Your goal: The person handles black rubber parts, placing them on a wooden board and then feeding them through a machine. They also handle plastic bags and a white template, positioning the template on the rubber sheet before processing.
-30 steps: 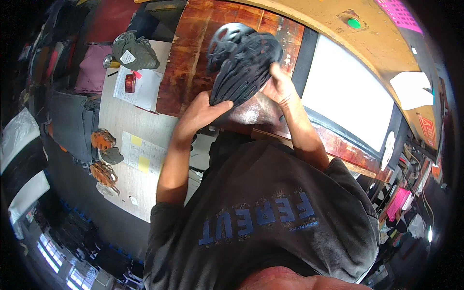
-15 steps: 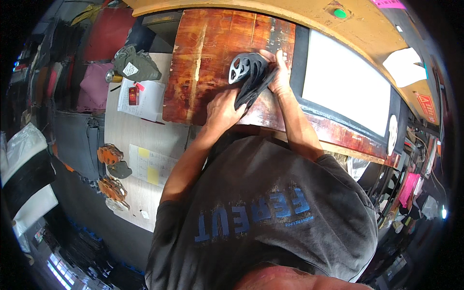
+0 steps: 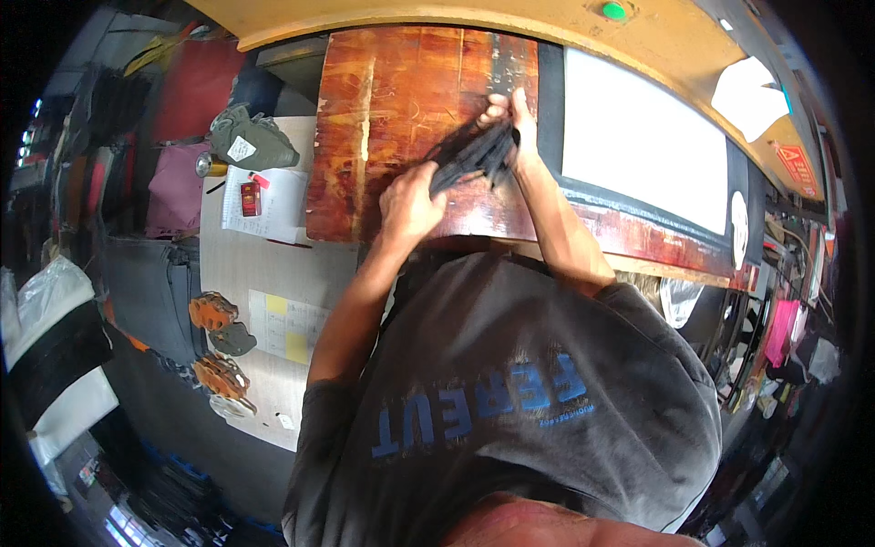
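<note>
Between my two hands is a bundle of thin, flexible black cut-out pieces (image 3: 476, 159), smeared by motion, held just above a reddish-brown wooden board. My left hand (image 3: 412, 202) is closed on the lower left end of the bundle, its fingers curled round the edge. At the upper right end my right hand (image 3: 521, 132) grips the pieces between thumb and fingers, with its fingertips pointing away from me. How many layers lie in the bundle I cannot tell.
The wooden board (image 3: 342, 118) lies under my hands. To its right is a white panel (image 3: 643, 137) in a dark frame. On the left table are a grey-green bundle (image 3: 255, 139), a red box (image 3: 251, 198), papers (image 3: 284, 214) and orange cut-out pieces (image 3: 219, 376). A yellow beam (image 3: 365, 18) runs along the far side.
The black pieces have been drawn out between my hands, and their grey-edged slotted end no longer shows. My left hand has shifted slightly left relative to the board. The whole view has shifted a little.
</note>
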Motion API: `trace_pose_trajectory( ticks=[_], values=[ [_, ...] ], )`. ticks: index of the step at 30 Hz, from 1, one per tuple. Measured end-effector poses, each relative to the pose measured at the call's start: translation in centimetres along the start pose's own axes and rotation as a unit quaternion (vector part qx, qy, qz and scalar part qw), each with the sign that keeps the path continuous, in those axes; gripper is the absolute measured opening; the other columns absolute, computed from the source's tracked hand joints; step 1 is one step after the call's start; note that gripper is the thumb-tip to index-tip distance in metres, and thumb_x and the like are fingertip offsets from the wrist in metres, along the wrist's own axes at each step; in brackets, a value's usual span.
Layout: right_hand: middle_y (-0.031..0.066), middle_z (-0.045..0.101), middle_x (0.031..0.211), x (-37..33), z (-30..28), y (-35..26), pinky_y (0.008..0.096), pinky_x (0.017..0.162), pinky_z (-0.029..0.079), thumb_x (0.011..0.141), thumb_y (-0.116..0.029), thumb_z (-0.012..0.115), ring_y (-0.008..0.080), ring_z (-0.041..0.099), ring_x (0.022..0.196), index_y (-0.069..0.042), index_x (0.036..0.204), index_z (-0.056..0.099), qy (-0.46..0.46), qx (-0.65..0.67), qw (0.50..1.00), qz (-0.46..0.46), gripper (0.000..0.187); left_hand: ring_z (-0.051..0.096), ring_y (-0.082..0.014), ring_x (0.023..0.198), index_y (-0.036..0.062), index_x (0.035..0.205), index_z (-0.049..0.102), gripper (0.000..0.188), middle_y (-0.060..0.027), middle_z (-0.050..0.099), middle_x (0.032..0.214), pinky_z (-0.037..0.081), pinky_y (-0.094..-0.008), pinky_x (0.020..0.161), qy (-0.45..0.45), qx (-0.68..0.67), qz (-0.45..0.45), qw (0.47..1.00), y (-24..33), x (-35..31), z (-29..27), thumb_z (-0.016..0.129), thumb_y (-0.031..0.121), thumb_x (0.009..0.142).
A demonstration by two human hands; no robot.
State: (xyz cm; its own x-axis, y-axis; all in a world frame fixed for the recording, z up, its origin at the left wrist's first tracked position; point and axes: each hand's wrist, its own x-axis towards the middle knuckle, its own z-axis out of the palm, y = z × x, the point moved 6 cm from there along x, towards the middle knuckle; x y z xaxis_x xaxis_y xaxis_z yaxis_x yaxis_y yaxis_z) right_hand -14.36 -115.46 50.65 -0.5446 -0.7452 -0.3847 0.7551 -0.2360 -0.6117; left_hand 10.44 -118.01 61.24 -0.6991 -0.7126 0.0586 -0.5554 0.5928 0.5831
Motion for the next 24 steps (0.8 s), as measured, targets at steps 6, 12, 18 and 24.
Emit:
trace_pose_trajectory(
  ticks=[6, 12, 18, 24],
  values=[
    [0.0080, 0.072, 0.083, 0.3, 3.9, -2.3, 0.0352, 0.069, 0.055, 0.107, -0.052, 0.056, 0.0203, 0.067, 0.074, 0.000, 0.106, 0.071, 0.017, -0.130, 0.987, -0.088, 0.054, 0.072, -0.0384, 0.100, 0.0081, 0.129, 0.064, 0.051, -0.0187, 0.073, 0.111, 0.058, -0.0516, 0.086, 0.084, 0.038, 0.014, 0.996, 0.1, -0.3, -1.2, 0.079, 0.026, 0.083],
    [0.0076, 0.073, 0.085, -1.1, 5.8, -1.8, 0.0360, 0.072, 0.057, 0.107, -0.050, 0.058, 0.0206, 0.069, 0.076, -0.001, 0.109, 0.071, 0.022, -0.195, 0.979, -0.048, 0.050, 0.067, -0.0409, 0.118, 0.0095, 0.138, 0.061, 0.063, -0.0197, 0.069, 0.130, 0.055, -0.0526, 0.097, -0.053, 0.021, -0.077, 0.995, -0.8, 0.4, -0.4, 0.080, 0.036, 0.085],
    [0.0075, 0.073, 0.083, -1.4, 5.6, -0.4, 0.0324, 0.065, 0.056, 0.106, -0.050, 0.059, 0.0176, 0.066, 0.068, -0.001, 0.108, 0.073, 0.021, -0.233, 0.969, -0.075, 0.051, 0.069, -0.0416, 0.112, 0.0053, 0.145, 0.053, 0.075, -0.0226, 0.069, 0.125, 0.056, -0.0516, 0.096, -0.033, 0.100, -0.080, 0.991, -0.5, -0.6, -1.5, 0.083, 0.035, 0.084],
    [0.0045, 0.066, 0.074, -1.4, 4.7, 0.8, 0.0309, 0.060, 0.050, 0.106, -0.048, 0.061, 0.0156, 0.060, 0.063, 0.001, 0.096, 0.074, 0.081, -0.246, 0.963, -0.069, 0.051, 0.068, -0.0407, 0.116, 0.0085, 0.143, 0.057, 0.064, -0.0242, 0.068, 0.131, 0.053, -0.0524, 0.100, -0.181, 0.070, -0.136, 0.972, -1.6, 0.6, -1.0, 0.078, 0.037, 0.089]
  ],
)
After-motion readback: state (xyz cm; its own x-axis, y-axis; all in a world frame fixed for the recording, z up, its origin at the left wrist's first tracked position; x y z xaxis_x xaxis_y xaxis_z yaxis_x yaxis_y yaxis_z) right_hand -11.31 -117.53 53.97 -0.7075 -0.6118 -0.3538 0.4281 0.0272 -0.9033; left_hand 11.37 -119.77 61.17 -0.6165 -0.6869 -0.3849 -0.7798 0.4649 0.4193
